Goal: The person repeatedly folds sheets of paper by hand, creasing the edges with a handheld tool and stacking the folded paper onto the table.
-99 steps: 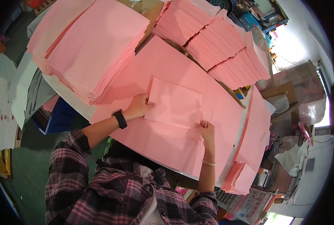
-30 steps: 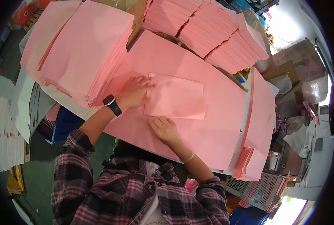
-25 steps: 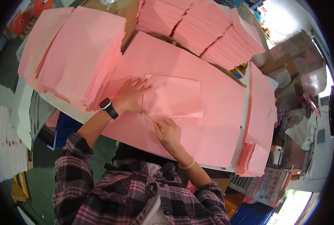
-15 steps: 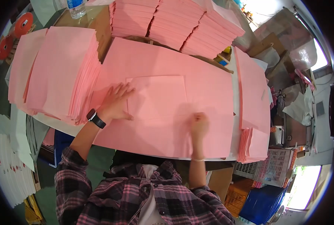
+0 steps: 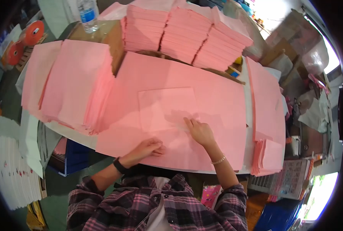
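A folded pink paper piece [image 5: 165,106] lies flat on a large pink sheet [image 5: 213,96] that covers the table in front of me. My right hand [image 5: 199,131] rests at the folded piece's lower right corner, fingertips pressing on its edge. My left hand [image 5: 148,147] lies on the large sheet near the front edge, below the folded piece and apart from it, fingers loosely curled with nothing in them. A dark watch sits on my left wrist and a bead bracelet on my right.
A tall stack of pink sheets [image 5: 69,82] stands at the left. Rows of folded pink pieces [image 5: 186,34] are piled at the back. A long pink stack [image 5: 267,115] runs down the right. A water bottle [image 5: 88,15] stands far left. White printed sheets [image 5: 6,169] fan out at lower left.
My left hand has left the folded piece's left edge and dropped to the front of the sheet. My right hand moved up onto the piece's lower right corner. The view shifted.
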`<action>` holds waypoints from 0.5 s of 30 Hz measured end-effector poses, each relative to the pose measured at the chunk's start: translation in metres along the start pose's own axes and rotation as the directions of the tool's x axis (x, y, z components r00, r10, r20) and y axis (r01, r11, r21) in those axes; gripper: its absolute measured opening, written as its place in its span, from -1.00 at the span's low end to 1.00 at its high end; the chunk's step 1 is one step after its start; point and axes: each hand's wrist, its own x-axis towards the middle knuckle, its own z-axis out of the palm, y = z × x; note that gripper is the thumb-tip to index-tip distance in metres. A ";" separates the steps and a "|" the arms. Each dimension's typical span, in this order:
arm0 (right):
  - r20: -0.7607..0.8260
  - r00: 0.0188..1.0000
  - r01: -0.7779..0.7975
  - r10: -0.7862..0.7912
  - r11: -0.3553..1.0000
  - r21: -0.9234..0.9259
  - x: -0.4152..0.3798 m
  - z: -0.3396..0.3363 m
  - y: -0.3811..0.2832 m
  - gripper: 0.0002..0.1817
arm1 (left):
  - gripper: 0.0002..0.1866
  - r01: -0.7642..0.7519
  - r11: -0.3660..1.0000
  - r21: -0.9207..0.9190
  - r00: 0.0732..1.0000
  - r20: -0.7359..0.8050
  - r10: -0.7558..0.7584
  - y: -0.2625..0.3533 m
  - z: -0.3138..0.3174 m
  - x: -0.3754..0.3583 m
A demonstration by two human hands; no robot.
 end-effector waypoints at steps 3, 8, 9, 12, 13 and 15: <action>0.090 0.996 -0.011 0.013 1.000 -0.026 0.003 -0.003 -0.022 -0.60 | -0.75 0.009 0.977 -0.213 0.999 -0.035 -0.017 -0.002 -0.001 0.002; 0.293 0.952 -0.192 -0.089 0.570 0.799 -0.005 -0.049 -0.111 -0.65 | -0.68 -0.191 0.963 0.192 0.900 -0.357 0.250 0.002 -0.015 0.010; 0.276 0.955 -0.168 -0.111 0.563 0.809 -0.004 -0.046 -0.115 -0.65 | -0.67 -0.312 0.827 0.467 0.797 -0.346 0.496 -0.005 -0.021 0.010; 0.189 0.978 -0.207 0.089 0.301 0.931 -0.009 -0.035 -0.114 -0.70 | -0.63 -0.264 0.588 0.765 0.683 -0.282 0.674 0.043 -0.016 -0.032; 0.176 0.981 -0.193 0.083 0.294 0.936 -0.011 -0.032 -0.110 -0.70 | -0.61 -0.166 0.575 0.801 0.713 -0.305 0.632 0.079 -0.002 -0.060; 0.142 0.922 -0.170 0.360 0.046 0.984 -0.016 -0.025 -0.101 -0.80 | -0.61 -0.077 0.475 0.877 0.706 -0.289 0.647 0.132 -0.003 -0.105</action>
